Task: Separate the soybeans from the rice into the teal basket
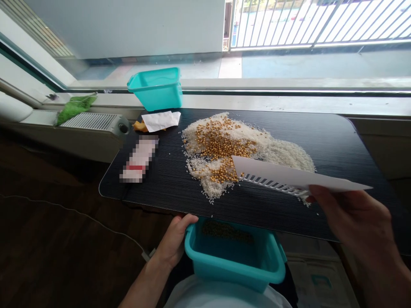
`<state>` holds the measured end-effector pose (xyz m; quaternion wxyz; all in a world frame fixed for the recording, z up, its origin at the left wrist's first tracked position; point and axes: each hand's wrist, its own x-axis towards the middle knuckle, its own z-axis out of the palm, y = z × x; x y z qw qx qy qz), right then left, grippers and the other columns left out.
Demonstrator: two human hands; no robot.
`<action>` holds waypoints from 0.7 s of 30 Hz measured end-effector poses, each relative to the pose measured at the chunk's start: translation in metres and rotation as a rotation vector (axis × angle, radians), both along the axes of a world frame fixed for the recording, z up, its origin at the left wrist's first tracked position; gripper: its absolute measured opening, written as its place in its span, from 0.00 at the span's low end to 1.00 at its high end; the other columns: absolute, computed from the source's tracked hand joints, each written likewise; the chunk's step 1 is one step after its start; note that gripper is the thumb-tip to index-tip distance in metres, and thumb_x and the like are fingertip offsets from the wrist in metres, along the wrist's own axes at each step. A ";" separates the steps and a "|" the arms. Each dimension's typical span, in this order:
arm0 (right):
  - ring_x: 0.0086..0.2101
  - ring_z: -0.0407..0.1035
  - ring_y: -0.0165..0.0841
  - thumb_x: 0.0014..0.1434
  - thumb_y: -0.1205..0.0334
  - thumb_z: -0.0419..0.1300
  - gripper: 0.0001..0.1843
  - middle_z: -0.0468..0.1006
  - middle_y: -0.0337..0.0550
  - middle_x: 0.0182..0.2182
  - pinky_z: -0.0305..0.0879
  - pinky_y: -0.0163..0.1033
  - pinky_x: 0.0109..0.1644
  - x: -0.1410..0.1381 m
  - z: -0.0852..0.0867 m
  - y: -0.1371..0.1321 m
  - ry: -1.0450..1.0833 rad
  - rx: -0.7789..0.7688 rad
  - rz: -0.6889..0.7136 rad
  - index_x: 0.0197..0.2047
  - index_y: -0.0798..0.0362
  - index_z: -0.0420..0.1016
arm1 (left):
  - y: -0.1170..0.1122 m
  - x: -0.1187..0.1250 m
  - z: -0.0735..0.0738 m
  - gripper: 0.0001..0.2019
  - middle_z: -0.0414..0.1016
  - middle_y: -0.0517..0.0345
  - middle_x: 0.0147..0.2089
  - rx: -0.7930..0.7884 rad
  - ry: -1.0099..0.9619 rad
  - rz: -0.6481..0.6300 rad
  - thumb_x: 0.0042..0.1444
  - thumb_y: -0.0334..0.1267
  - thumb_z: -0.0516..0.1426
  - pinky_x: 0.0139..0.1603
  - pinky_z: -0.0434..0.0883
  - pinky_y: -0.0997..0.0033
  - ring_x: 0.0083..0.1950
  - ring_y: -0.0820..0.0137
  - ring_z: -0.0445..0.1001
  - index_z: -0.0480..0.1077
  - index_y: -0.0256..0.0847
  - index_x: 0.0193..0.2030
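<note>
My left hand [176,240] grips the left rim of a teal plastic bin [231,263], held just below the table's front edge. Small dark grains [226,231] lie along the bin's far inner side. My right hand [356,214] is closed on the right end of a white angled strip [285,174] with a row of slots along its lower side. The strip's left end touches a spread pile of white rice [285,152], mixed with yellow-brown beans [221,141] that look like soybeans. Part of the rice is hidden behind the strip.
The pile lies on a black table [337,141]. To the left are white paper [162,121] over something yellow and a blurred-out pink item [139,158]. A second teal bin [157,90] stands at the back, near the window. A radiator [93,124] carries a green bag [77,107].
</note>
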<state>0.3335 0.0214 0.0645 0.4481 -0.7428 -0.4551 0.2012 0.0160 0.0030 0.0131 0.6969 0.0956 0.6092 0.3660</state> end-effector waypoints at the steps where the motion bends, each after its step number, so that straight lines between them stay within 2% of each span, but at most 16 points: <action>1: 0.30 0.76 0.39 0.53 0.46 0.69 0.15 0.82 0.43 0.28 0.73 0.44 0.39 -0.003 -0.002 0.002 -0.004 0.027 0.017 0.36 0.49 0.81 | 0.000 0.000 0.000 0.11 0.77 0.58 0.23 0.004 0.000 -0.007 0.35 0.40 0.71 0.30 0.70 0.72 0.25 0.71 0.71 0.79 0.36 0.24; 5: 0.32 0.75 0.36 0.54 0.47 0.68 0.16 0.83 0.42 0.33 0.70 0.44 0.41 -0.012 -0.010 0.010 0.042 0.060 0.080 0.39 0.50 0.81 | -0.001 0.000 0.001 0.12 0.79 0.57 0.24 0.002 -0.005 -0.004 0.35 0.40 0.72 0.31 0.71 0.72 0.25 0.70 0.71 0.79 0.37 0.26; 10: 0.30 0.74 0.32 0.56 0.51 0.69 0.11 0.80 0.37 0.28 0.70 0.38 0.38 -0.014 -0.010 0.007 0.101 0.083 0.132 0.38 0.49 0.81 | 0.000 0.000 0.002 0.12 0.77 0.58 0.22 -0.022 0.011 0.009 0.33 0.40 0.72 0.31 0.72 0.72 0.25 0.71 0.72 0.79 0.36 0.23; 13: 0.29 0.75 0.32 0.56 0.54 0.69 0.09 0.80 0.37 0.27 0.70 0.36 0.37 -0.011 -0.009 0.004 0.105 0.098 0.131 0.38 0.49 0.82 | 0.000 -0.001 0.000 0.13 0.75 0.59 0.20 -0.030 0.036 0.003 0.33 0.40 0.72 0.27 0.69 0.74 0.23 0.73 0.69 0.77 0.35 0.22; 17: 0.26 0.75 0.35 0.52 0.43 0.71 0.18 0.80 0.40 0.23 0.73 0.39 0.32 -0.001 -0.022 0.009 0.042 0.113 0.069 0.34 0.50 0.82 | -0.001 -0.001 -0.002 0.13 0.74 0.60 0.20 -0.031 0.038 -0.012 0.33 0.41 0.72 0.28 0.69 0.74 0.23 0.73 0.69 0.77 0.35 0.21; 19: 0.24 0.75 0.36 0.49 0.38 0.71 0.22 0.79 0.40 0.22 0.74 0.40 0.28 0.004 -0.030 0.014 0.022 0.141 0.081 0.32 0.50 0.82 | -0.001 -0.001 -0.002 0.13 0.74 0.60 0.20 -0.034 0.038 -0.002 0.33 0.40 0.72 0.28 0.70 0.74 0.23 0.72 0.69 0.77 0.36 0.21; 21: 0.23 0.75 0.35 0.49 0.37 0.71 0.23 0.79 0.39 0.22 0.74 0.39 0.27 0.006 -0.035 0.017 0.025 0.150 0.125 0.32 0.49 0.83 | -0.001 -0.001 -0.002 0.12 0.76 0.59 0.21 -0.037 0.037 0.011 0.32 0.40 0.72 0.28 0.71 0.73 0.24 0.72 0.70 0.77 0.36 0.22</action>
